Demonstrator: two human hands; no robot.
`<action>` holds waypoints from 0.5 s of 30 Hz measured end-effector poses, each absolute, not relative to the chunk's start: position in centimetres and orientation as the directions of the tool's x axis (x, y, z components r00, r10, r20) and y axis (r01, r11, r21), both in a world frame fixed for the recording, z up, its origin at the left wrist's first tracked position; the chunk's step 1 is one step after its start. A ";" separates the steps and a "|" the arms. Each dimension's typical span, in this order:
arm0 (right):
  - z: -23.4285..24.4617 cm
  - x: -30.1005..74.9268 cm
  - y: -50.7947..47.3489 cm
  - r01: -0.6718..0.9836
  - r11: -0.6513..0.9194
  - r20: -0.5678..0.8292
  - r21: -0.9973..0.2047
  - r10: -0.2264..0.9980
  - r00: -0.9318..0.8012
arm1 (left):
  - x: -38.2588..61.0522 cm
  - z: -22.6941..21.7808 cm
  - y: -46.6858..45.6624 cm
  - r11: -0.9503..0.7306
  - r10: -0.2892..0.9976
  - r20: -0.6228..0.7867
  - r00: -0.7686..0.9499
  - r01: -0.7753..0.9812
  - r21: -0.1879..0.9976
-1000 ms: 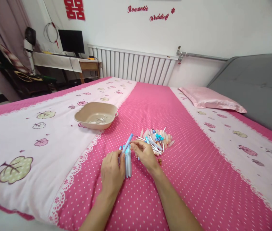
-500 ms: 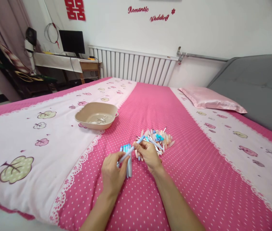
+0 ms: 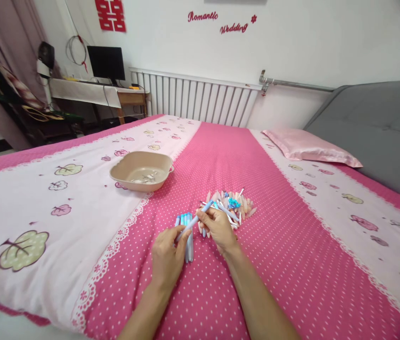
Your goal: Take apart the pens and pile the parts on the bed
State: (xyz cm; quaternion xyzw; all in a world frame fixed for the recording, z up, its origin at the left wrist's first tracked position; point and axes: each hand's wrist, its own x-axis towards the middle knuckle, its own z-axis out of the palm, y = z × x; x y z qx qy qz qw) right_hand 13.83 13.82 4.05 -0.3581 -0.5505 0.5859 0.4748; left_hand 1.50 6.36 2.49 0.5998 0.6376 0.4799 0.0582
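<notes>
Grasping blue pen point(image 3: 192, 223) w/ L hand point(image 3: 169, 250) & R hand point(image 3: 218, 230); keep grip light, pen steady, clear of pen row point(image 3: 189, 248).

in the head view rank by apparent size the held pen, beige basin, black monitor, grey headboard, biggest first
1. grey headboard
2. beige basin
3. black monitor
4. held pen
Apparent size only; the monitor is farther away.
</notes>
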 end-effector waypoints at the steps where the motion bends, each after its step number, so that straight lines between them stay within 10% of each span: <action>1: 4.1 13.8 13.8 -0.164 0.058 0.106 -0.985 0.949 -0.297 | 1.5 2.6 6.3 -0.151 0.840 0.462 -0.285 0.696 0.702; 9: 4.4 13.8 13.6 -0.226 0.043 0.118 -0.973 0.936 -0.333 | 1.5 3.5 6.3 0.021 0.902 0.173 -0.396 0.440 0.898; 15: 4.4 14.1 13.9 -0.286 0.002 0.089 -0.958 0.952 -0.293 | 1.6 3.3 6.5 -0.078 0.843 0.313 -0.437 0.477 0.875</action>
